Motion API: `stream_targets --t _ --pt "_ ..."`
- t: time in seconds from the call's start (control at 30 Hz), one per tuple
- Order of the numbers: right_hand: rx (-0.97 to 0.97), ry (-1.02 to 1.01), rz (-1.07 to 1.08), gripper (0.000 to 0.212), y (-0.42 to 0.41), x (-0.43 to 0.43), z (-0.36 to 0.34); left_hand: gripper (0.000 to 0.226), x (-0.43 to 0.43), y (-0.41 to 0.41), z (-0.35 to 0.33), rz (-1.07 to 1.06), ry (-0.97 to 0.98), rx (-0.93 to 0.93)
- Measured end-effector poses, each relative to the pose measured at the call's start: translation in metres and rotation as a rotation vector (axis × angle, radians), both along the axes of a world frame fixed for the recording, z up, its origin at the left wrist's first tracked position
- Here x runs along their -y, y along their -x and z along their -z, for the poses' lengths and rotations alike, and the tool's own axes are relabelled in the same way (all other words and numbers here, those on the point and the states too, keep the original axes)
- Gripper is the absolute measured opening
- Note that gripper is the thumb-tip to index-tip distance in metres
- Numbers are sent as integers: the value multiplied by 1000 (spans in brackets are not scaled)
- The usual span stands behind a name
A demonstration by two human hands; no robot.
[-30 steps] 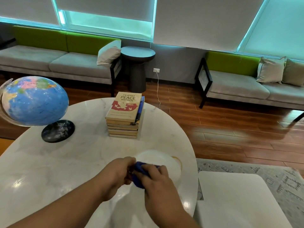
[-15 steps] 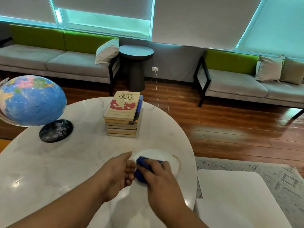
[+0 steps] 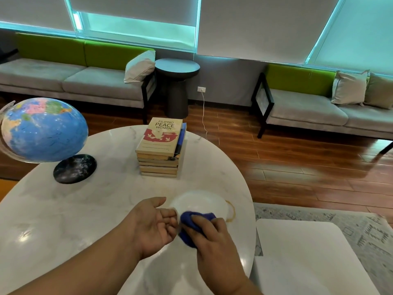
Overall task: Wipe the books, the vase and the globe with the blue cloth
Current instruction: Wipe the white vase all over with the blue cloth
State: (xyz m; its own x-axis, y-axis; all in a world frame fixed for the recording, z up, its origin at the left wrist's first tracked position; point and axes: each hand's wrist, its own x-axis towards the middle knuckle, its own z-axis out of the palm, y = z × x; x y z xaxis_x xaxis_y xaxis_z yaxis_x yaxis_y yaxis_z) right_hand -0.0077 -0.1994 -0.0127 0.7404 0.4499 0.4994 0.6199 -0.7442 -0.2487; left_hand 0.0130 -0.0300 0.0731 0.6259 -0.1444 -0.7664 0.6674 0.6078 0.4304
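The globe [image 3: 44, 128] stood on its dark round base at the far left of the white marble surface [image 3: 63, 209], well apart from the other items. Near the middle of the far edge lay the books [image 3: 160, 150], a squared stack with a cream and red cover on top. At the near right of the surface stood the white vase [image 3: 200, 202], seen from above. The left hand [image 3: 153, 224] lay just beside its left wall, palm turned up, thumb extended, fingers loosely curled with their tips at the vase and nothing held. The blue cloth [image 3: 191, 226] was bunched against the near side of the vase. The right hand [image 3: 210, 237] covered it from the right, fingers curled over the cloth and pressing it to the vase. A white stool [image 3: 308, 252] stood right of the surface.
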Motion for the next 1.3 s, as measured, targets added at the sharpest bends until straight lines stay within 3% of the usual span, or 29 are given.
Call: stream_targets --t 0.1,0.3,0.43,0.53,0.73,0.93,1.03,1.13,1.2,1.3 --pt "44 8 -12 27 5 19 18 45 -3 1 1 -35 7 -3" --pt "-72 -170 141 45 7 12 21 41 -4 -1 2 -96 26 -18" --pt "4 -7 -32 33 8 -6 12 36 0 -2 0 -129 61 -39" --pt "1 -43 -38 33 3 10 21 36 0 -1 0 -99 17 -29" --pt "-428 -406 236 66 -17 22 9 28 3 7 9 -22 -248 31" --pt "-382 -156 -21 60 -9 0 -17 24 3 11 17 146 -572 223" --pt "-471 -363 52 62 -11 9 -10 33 -8 13 22 306 -787 343" --pt "-716 -604 261 60 -21 30 8 40 -22 19 27 359 -895 398" --pt "-837 -667 364 53 -22 38 18 44 -29 23 31 419 -941 418" --pt "-837 -687 337 51 -16 33 16 44 -34 25 35 476 -1057 470"
